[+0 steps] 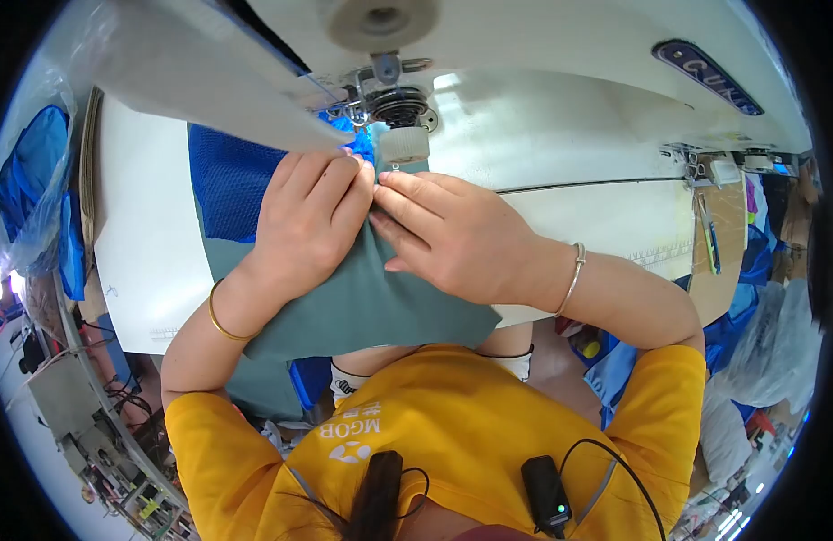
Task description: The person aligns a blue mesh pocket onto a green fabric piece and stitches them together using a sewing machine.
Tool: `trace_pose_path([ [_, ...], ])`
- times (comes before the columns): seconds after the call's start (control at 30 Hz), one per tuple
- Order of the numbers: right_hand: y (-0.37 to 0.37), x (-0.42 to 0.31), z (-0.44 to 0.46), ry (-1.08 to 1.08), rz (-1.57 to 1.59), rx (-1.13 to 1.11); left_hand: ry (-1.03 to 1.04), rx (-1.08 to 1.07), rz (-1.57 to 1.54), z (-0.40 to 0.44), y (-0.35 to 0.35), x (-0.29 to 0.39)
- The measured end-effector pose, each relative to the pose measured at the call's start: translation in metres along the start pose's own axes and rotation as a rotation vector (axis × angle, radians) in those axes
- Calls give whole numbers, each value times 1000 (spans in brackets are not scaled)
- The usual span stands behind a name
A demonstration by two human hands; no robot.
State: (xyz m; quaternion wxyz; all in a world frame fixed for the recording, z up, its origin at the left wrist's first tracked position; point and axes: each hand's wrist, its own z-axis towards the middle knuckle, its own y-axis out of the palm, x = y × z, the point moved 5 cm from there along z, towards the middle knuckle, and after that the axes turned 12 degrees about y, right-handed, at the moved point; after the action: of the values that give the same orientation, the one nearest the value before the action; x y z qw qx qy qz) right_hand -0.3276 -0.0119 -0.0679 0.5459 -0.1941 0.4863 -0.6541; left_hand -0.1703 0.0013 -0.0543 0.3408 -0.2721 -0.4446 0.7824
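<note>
Green cloth (380, 311) looks smooth and matt, blue mesh (229, 180) rough, the sewing machine (570, 54) glossy

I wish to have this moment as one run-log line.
left hand: on green fabric | right hand: on green fabric | blue mesh: beside left hand | sewing machine: ahead | needle tip: hidden

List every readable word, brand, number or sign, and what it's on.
"UK": middle letters on the dark oval badge of the white sewing machine; outer letters unclear.
"MGOB", as it looks here, uncertain: white lettering on the yellow short-sleeved shirt; the characters above it are too blurred.
Ruler-like scale on the white tabletop: numbers too small to read.
</note>
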Motion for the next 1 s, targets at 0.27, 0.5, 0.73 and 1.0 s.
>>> trace_pose_path([
  [0.27, 6, -13, 4, -40, 15, -49, -18, 4, -109, 3, -8, -12],
  [0.5, 9, -15, 3, -20, 44, -160, 2, -8, -82, 3, -9, -11],
  [0.73, 6, -15, 7, -52, 15, -93, -23, 69, -33, 3, -6, -6],
  [1.0, 7, -15, 8, -52, 1, -164, -8, 96, -96, 2, -3, -10],
])
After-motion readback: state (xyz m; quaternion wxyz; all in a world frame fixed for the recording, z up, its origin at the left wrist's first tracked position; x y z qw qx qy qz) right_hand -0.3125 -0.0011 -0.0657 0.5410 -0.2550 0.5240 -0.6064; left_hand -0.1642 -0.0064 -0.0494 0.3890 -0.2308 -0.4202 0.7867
